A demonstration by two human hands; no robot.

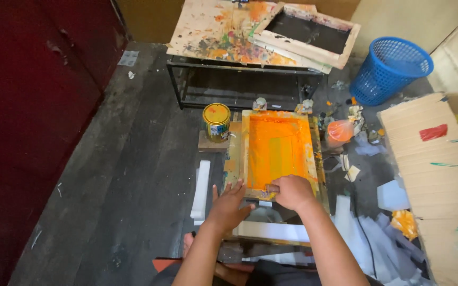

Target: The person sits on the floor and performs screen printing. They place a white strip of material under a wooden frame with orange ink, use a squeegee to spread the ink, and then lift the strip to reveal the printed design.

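Here the right hand (292, 191) grips a squeegee (272, 188) at the six o'clock edge of the orange screen (276, 148) while the left hand (230, 204), fingers spread, pins the frame; steady, even pressure looks wise, with the can (216, 122) at ten o'clock.

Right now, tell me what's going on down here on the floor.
A person sits on the dark floor over a wooden screen-printing frame whose mesh is coated in orange ink. The right hand has its grip closed on a squeegee at the frame's near edge. The left hand presses flat, fingers spread, on the frame's near left corner. A yellow-lidded paint can stands left of the frame, and a blue basket sits beyond it to the right.
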